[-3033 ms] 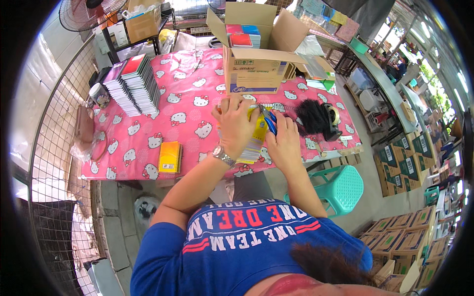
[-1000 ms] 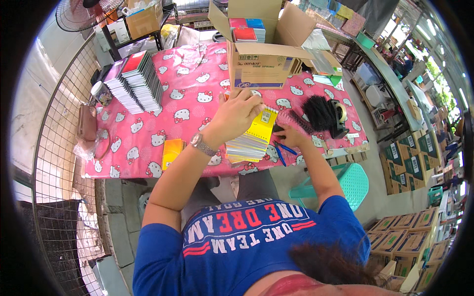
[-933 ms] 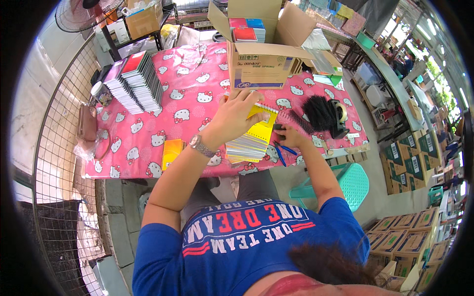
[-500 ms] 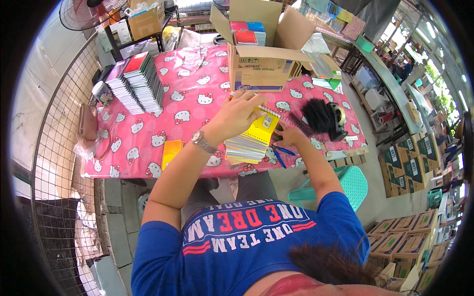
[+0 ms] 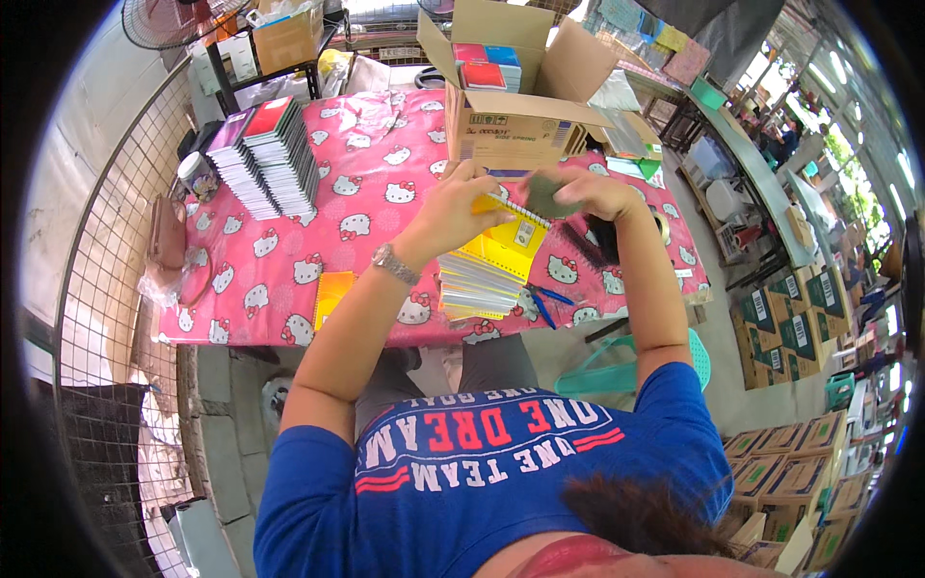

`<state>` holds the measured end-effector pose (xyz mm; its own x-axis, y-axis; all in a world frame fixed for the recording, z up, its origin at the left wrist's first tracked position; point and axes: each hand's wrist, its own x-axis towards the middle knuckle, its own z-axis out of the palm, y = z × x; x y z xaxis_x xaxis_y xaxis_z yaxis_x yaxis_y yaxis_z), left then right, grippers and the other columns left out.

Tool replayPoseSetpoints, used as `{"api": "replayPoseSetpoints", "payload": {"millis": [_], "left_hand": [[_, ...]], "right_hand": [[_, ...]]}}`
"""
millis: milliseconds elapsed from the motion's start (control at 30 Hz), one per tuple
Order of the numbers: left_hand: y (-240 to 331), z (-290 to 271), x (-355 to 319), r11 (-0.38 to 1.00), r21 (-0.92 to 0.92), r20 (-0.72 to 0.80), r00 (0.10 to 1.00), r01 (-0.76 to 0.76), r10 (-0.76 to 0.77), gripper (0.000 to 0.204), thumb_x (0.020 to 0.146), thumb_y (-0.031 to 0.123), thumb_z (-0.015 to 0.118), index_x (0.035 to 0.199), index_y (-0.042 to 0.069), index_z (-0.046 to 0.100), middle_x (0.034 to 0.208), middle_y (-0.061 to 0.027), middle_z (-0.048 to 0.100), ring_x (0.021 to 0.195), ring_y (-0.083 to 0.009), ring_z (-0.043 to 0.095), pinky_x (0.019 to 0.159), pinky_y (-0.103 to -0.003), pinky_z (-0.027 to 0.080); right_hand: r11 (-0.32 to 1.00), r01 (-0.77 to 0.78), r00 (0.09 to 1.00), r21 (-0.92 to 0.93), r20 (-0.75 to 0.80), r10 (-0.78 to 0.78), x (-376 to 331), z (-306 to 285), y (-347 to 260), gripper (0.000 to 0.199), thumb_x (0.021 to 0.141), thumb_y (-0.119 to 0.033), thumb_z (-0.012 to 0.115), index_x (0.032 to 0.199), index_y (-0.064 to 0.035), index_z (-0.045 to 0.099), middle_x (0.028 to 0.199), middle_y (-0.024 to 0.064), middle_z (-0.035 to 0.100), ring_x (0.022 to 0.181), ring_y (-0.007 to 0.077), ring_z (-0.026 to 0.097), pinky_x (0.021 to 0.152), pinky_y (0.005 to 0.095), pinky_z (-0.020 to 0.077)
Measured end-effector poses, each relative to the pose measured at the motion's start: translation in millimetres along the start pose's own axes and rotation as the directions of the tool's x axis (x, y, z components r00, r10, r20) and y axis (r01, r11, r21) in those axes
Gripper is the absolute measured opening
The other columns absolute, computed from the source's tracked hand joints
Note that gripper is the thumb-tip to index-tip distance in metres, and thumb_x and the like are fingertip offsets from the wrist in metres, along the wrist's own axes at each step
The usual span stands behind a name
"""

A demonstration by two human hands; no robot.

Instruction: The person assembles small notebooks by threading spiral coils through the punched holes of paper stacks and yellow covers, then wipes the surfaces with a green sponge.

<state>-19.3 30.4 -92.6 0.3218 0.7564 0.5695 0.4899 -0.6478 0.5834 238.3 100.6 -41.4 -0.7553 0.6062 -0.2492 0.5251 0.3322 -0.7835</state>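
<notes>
My left hand [image 5: 461, 210] is closed on the upper end of a yellow spiral notebook [image 5: 513, 249], its wire binding slanting along the far right edge. The notebook lies tilted on a stack of similar notebooks [image 5: 479, 287] near the front of the table. In my right hand [image 5: 599, 194] is a dark grey-green scouring pad [image 5: 551, 196], held just above the notebook's bound edge; contact cannot be made out. A pair of blue-handled pliers [image 5: 545, 301] rests right of the stack. One more yellow-orange notebook [image 5: 333, 295] lies left of it.
Tall stacks of spiral notebooks [image 5: 280, 159] stand at the back left, beside a patterned mug [image 5: 198, 177]. An open cardboard box [image 5: 511, 138] holding notebooks is behind my hands. Black bristly material and a tape dispenser [image 5: 661, 226] sit at the right. A green stool [image 5: 699, 361] stands below the table.
My right hand has risen from the table beside the pliers to the notebook's bound edge, bringing up the scouring pad. My left hand keeps its hold on the notebook.
</notes>
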Motion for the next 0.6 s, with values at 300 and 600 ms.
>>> {"api": "replayPoseSetpoints", "payload": {"millis": [300,600], "left_hand": [[-10,-9,-2,0.988,0.154,-0.032,0.999,0.017,-0.012,0.035,0.075,0.022,0.082,0.1,0.004,0.065,0.101,-0.0128,0.056,0.101,-0.03,0.054,0.087,-0.04,0.046],[-22,-9,5,0.99,-0.106,-0.005,0.996,0.093,-0.094,0.035,0.074,0.018,0.082,0.099,0.002,0.064,0.091,-0.0111,0.061,0.091,-0.0258,0.059,0.081,-0.036,0.048]], "right_hand": [[0.839,0.228,0.964,0.494,0.006,-0.265,18,12,-16,0.065,0.076,-0.045,0.068,0.122,0.0008,0.06,0.126,0.0109,0.056,0.121,0.0213,0.051,0.105,0.0363,0.037],[0.798,0.328,0.936,0.506,-0.062,-0.346,28,15,-18,0.065,0.075,-0.044,0.068,0.121,0.0013,0.06,0.129,0.015,0.054,0.121,0.0243,0.053,0.106,0.0406,0.0387]]}}
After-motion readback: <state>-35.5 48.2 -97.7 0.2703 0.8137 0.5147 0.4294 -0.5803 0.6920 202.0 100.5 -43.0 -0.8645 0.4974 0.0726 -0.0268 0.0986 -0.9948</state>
